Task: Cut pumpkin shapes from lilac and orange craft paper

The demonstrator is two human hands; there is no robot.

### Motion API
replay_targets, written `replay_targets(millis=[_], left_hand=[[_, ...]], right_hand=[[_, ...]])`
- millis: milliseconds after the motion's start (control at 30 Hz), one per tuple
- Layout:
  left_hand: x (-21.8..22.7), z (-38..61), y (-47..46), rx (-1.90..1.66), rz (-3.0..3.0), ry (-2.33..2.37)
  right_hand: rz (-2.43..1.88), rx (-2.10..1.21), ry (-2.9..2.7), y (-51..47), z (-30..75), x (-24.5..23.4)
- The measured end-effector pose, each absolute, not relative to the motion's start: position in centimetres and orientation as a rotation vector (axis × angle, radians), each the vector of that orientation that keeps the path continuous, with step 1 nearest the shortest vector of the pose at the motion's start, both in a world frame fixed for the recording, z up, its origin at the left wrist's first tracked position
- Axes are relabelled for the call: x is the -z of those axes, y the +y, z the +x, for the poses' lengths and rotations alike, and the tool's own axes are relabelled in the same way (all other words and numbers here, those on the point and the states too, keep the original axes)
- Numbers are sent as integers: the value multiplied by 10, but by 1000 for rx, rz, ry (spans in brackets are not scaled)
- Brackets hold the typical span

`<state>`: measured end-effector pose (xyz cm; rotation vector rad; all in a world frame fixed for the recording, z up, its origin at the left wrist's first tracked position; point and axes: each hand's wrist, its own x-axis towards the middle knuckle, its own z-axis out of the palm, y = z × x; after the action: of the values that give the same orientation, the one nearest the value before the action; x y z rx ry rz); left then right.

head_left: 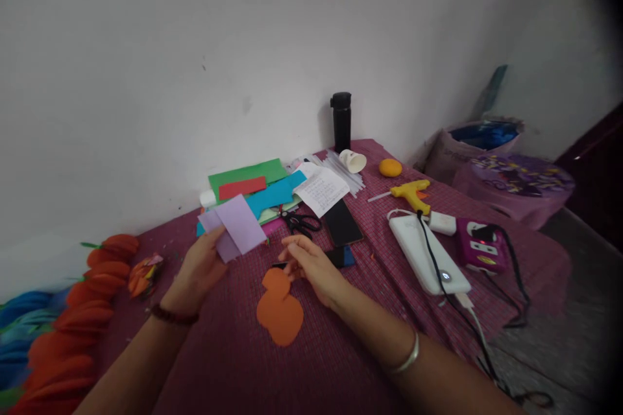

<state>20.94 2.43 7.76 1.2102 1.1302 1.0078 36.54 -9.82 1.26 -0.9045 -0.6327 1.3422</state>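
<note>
lilac paper (246, 225): overlapping panels, perhaps folded, held up over the worktop (219, 350).
left hand (200, 270): closed on the paper's near left edge; we see the far side free.
right hand (311, 266): fingers loosely curled beside the orange cut-out (281, 316); we cannot tell whether it grips anything.
orange cut-out: on the worktop, nearer us than the black scissors (293, 224).
paper handling: we judge it light, thin, easily creased; best pinched gently by an edge.
</note>
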Motion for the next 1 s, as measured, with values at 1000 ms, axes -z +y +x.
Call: replay_targets(millis=[1000], left_hand=[[-25,145,-84,-1085,726,932]], right_hand=[[-830,-1686,-679,-101,322,-24]])
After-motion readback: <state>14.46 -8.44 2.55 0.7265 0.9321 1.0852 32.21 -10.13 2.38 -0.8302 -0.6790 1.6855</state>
